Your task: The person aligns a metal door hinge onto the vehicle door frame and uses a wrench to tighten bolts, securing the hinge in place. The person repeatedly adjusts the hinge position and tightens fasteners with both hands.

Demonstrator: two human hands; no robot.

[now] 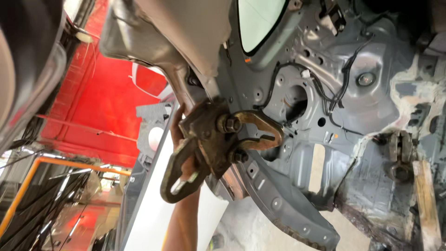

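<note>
One hand [182, 153], which side unclear, is clamped on the rusty clamp [218, 139], steadying it against the grey door frame [288, 139] at the hand's three o'clock.

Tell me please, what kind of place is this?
Probably a car body repair workshop. A hand holds a rusty metal pulling clamp on the edge of a stripped grey car body panel with exposed black wiring.
</note>
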